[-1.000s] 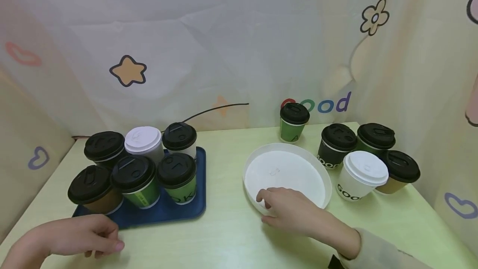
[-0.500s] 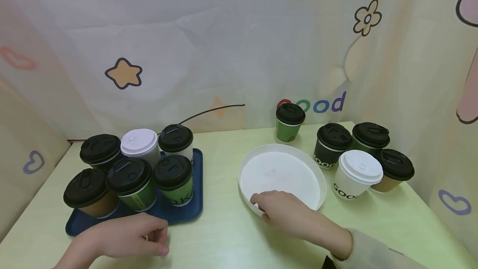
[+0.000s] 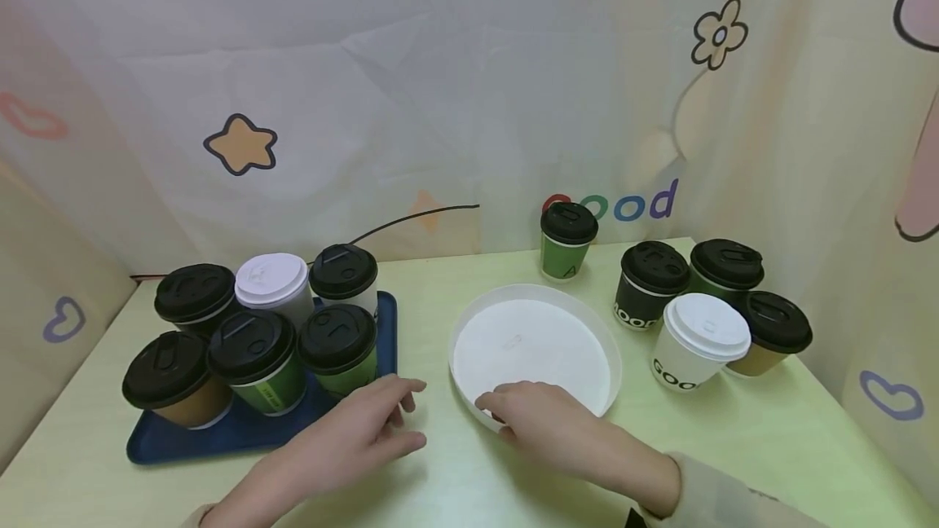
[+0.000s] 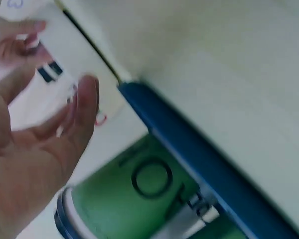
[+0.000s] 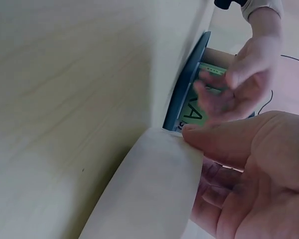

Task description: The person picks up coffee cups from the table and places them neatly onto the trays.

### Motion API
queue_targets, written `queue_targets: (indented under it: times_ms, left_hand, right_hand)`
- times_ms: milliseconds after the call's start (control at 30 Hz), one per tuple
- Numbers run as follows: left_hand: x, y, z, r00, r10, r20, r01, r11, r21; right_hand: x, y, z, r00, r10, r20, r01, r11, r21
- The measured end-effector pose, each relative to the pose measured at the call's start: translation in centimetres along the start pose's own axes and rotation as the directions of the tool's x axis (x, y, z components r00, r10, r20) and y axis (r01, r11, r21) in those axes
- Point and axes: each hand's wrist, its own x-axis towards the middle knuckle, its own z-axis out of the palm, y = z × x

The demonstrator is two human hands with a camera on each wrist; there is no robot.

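Observation:
At the near rim of a round white tray, my right hand pinches the wall. In the right wrist view its thumb lies over the rim, with the fingers inside. My left hand is in the air beside the front right corner of a blue tray, fingers spread and holding nothing. Nearest to it stands a green cup with a black lid, partly hidden by the hand in the head view. Several more lidded paper cups crowd the blue tray, among them one with a white lid.
Right of the round tray stand a white cup, a black cup, a brown cup and a green cup behind them. Another green cup is at the table's back edge. A printed curtain hangs close behind.
My left hand has travelled right along the blue tray's front, and its fingers have spread. The round white tray has slid a little left with my right hand on it.

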Motion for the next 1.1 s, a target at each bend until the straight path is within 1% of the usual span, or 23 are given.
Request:
queue_targets:
  times_ms: [67, 167, 300, 433, 533, 700, 833, 967, 1100]
  left_hand:
    - [0.5, 0.3, 0.7, 0.998, -0.032, -0.051, 0.032, 0.999, 0.006]
    - [1.2, 0.6, 1.5, 0.994, -0.056, -0.094, 0.056, 0.998, -0.002]
    - [2.2, 1.0, 2.3, 0.987, -0.086, -0.132, 0.085, 0.996, -0.018]
    - [3.3, 1.2, 2.9, 0.975, -0.151, -0.162, 0.149, 0.989, -0.026]
    - [4.0, 1.3, 3.2, 0.967, -0.178, -0.181, 0.178, 0.984, -0.016]
    - [4.5, 1.4, 3.1, 0.963, -0.184, -0.199, 0.191, 0.981, 0.02]
    - [5.1, 1.4, 2.8, 0.96, -0.201, -0.193, 0.209, 0.978, 0.024]
    - [5.7, 1.3, 2.7, 0.957, -0.231, -0.175, 0.235, 0.972, 0.002]
    - [6.2, 1.3, 2.6, 0.956, -0.248, -0.155, 0.25, 0.968, -0.003]
  right_hand:
    - [0.0, -0.1, 0.1, 1.0, -0.012, -0.003, 0.012, 1.0, 0.01]
    - [0.0, -0.1, 0.1, 0.999, -0.032, -0.011, 0.032, 0.999, 0.014]
    - [0.0, -0.2, 0.2, 0.999, -0.044, -0.014, 0.044, 0.999, 0.016]
    - [-0.1, -0.2, 0.3, 0.998, -0.053, -0.018, 0.054, 0.998, 0.035]
    - [-0.2, -0.1, 0.4, 0.998, -0.068, -0.02, 0.068, 0.996, 0.049]
    - [-0.3, 0.1, 0.5, 0.996, -0.088, -0.011, 0.089, 0.994, 0.062]
    - [-0.4, 0.1, 0.4, 0.996, -0.093, 0.004, 0.092, 0.994, 0.064]
    - [-0.5, 0.1, 0.3, 0.996, -0.092, 0.016, 0.091, 0.993, 0.074]
    - [-0.6, 0.1, 0.2, 0.996, -0.091, 0.012, 0.089, 0.992, 0.088]
